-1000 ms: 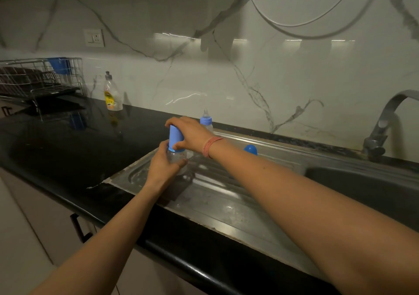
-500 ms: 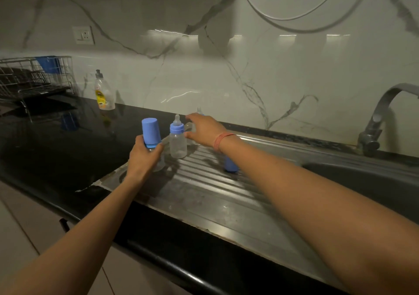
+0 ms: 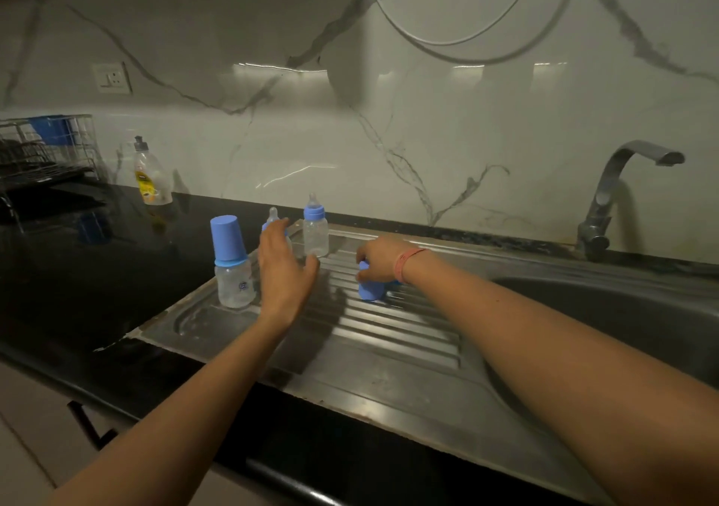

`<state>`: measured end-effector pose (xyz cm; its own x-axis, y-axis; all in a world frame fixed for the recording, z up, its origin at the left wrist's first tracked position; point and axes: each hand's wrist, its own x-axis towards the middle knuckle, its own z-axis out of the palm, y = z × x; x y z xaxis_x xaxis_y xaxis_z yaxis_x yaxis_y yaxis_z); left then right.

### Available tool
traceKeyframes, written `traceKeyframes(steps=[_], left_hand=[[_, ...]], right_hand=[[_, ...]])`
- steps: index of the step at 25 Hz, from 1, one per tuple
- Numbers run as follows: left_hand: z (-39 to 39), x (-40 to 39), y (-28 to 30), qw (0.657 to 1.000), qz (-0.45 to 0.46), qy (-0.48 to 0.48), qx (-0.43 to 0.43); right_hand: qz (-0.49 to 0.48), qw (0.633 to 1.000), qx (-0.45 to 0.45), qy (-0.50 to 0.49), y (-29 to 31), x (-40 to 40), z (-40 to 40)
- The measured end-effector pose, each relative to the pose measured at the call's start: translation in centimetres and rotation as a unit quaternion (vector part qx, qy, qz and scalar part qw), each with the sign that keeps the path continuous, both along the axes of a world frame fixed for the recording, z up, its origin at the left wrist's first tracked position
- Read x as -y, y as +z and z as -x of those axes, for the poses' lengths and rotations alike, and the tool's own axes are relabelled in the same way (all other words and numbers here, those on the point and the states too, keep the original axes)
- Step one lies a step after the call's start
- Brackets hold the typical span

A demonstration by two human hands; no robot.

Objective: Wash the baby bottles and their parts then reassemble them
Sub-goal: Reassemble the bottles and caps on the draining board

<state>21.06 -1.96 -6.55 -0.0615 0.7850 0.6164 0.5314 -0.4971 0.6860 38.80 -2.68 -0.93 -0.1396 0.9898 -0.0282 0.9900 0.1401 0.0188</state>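
Stainless steel ribs run across the draining board, and that is where all the baby bottles stand. One capped bottle sits upright at the left end, its tall blue cap on. Just right of it, a second bottle with a bare teat is mostly hidden behind the left hand, whose fingers are spread and loose, holding nothing; I cannot tell whether they touch it. A third bottle, teat exposed and with no cap, stands behind, near the back edge. The right hand curls its fingers over a loose blue cap resting on the ribs, gripping it from above.

My worry is the light, empty bottles on a ridged, probably wet surface. A careless sweep of that open left hand could knock the hidden bottle into the capped one or tip it over. The cap in the right hand looks slippery too; if it slides free it may roll down the ribs toward the sink basin. Pressing a cap on one-handed could also topple a bottle, so the left hand needs to steady the body first.
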Motion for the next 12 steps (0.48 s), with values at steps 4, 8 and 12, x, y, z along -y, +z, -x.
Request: traceKeyframes(steps=[4, 8, 12], left_hand=[[-2.0, -3.7, -0.4, 0.993, 0.096, 0.064, 0.022], [-3.1, -5.3, -0.2, 0.98, 0.124, 0.111, 0.105], [-3.2, -6.4, 0.1, 0.963, 0.149, 0.143, 0.172]], right_hand=[[0.005, 0.999, -0.047, 0.004, -0.7, 0.5, -0.6], [-0.064, 0.985, -0.158, 0.002, 0.2, -0.1, -1.5], [-0.142, 0.943, -0.3, 0.025, 2.6, 0.0, -1.6]])
